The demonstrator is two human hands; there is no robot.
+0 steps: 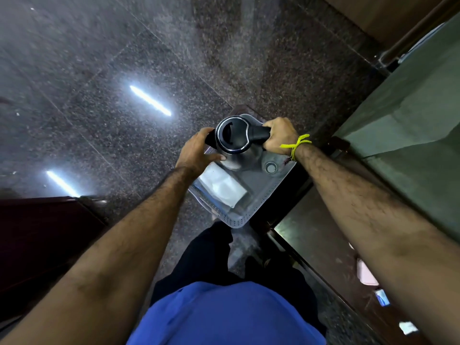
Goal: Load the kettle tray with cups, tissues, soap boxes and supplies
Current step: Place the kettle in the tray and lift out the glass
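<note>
Blue shirt fabric fills the bottom of the view, with dark trousers just beyond it. At the far left stands a dark red cabinet edge, and past it the speckled granite floor carries two bright strip-light reflections. The left hand lies against the kettle's left side, its fingers fairly straight and spread along the steel body, the thumb near the lid rim. The electric kettle, steel with a black lid, stands tilted over the grey plastic tray; whether its base touches the tray I cannot tell. A white folded packet lies in the tray's near compartment, and the round kettle base connector shows on the tray to its right. The right hand curls tightly round the black handle, with a yellow thread tied at the wrist. Further right lies a grey-green sheet, and small packets sit at the lower right.
</note>
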